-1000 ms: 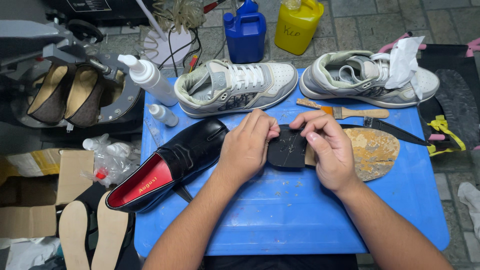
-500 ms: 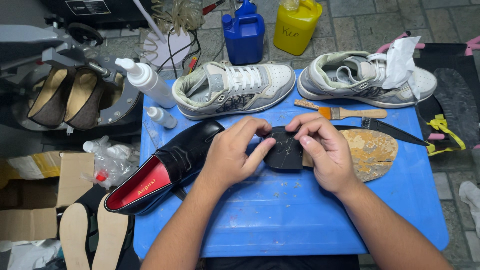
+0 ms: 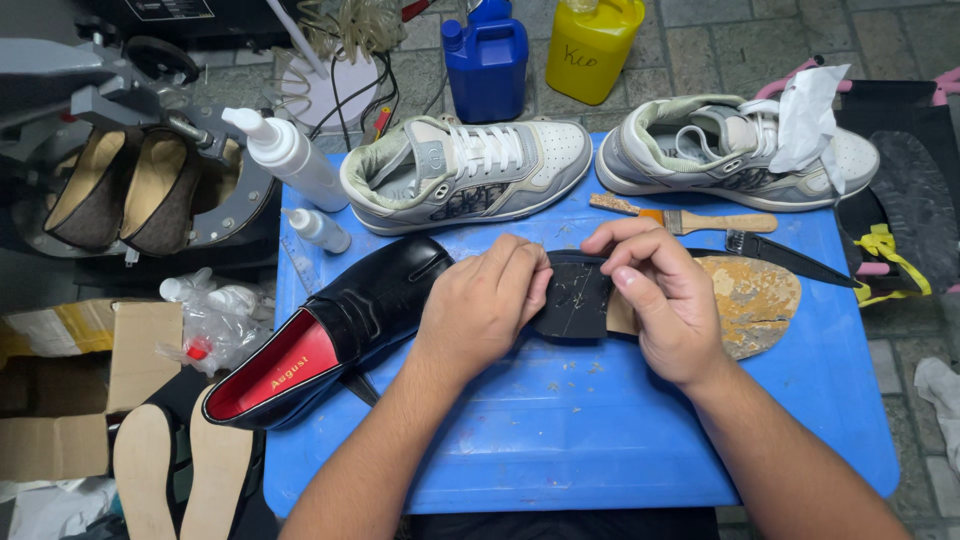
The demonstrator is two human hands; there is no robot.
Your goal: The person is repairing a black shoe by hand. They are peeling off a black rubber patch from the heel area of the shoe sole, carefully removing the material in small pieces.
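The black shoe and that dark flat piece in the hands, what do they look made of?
The black shoe looks like polished leather: smooth, with a soft shine, and a red lining inside. The dark flat piece, held by the left hand and right hand, looks like matte rubber, dull and scuffed with fine scratches, though I can't be sure.

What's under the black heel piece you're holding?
Under the black heel piece, a tan strip shows at its right edge, beside the worn leather sole. The left hand and right hand cover the rest.
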